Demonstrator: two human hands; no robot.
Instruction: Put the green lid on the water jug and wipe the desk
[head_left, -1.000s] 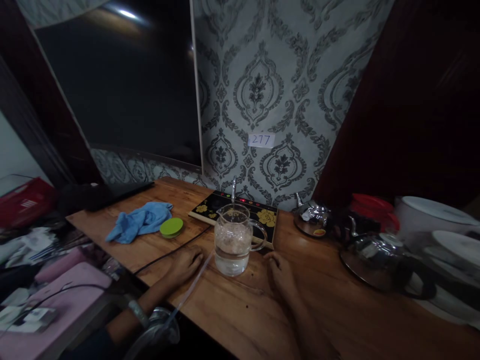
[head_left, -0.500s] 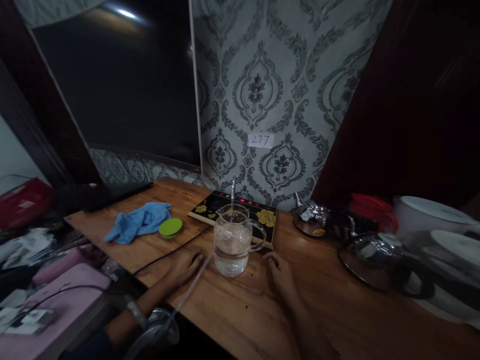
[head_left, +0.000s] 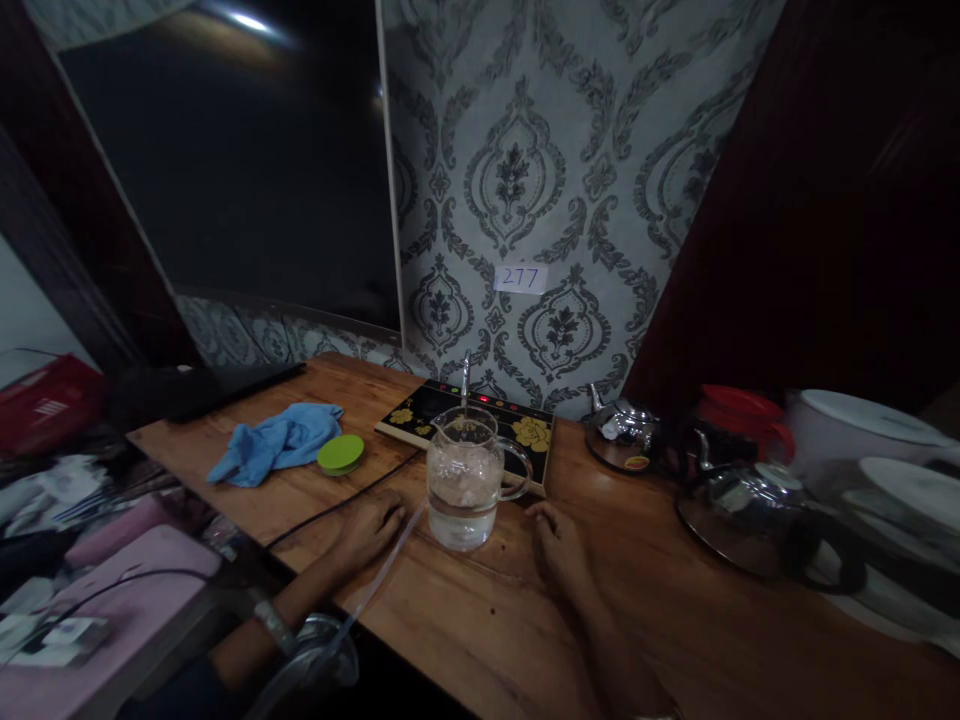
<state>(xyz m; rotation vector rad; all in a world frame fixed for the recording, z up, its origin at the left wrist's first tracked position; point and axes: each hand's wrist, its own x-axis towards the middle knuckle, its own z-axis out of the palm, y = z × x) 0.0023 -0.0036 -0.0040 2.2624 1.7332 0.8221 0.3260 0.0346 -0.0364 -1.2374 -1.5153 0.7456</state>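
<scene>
A glass pitcher (head_left: 463, 510) with a clear handle stands on the wooden table, partly full of water. A thin metal spout (head_left: 466, 378) reaches down over its mouth, and the water inside looks bubbly. To the left of the pitcher my left hand (head_left: 373, 530) lies on the tabletop, fingers loosely bent and apart from the thumb, holding nothing. A clear tube (head_left: 386, 575) runs between that hand and the pitcher. Right of the pitcher, my right hand (head_left: 556, 540) rests on its side below the handle, fingers slightly curled and nothing visible in them. Neither hand touches the pitcher.
Behind the pitcher sits a black flowered electric hob panel (head_left: 532, 434) with lit buttons. A blue cloth (head_left: 277, 445) and a green lid (head_left: 340, 455) lie at left. Metal teapots (head_left: 624, 436), a red container (head_left: 742, 415) and white-lidded tubs (head_left: 862, 420) crowd the right side.
</scene>
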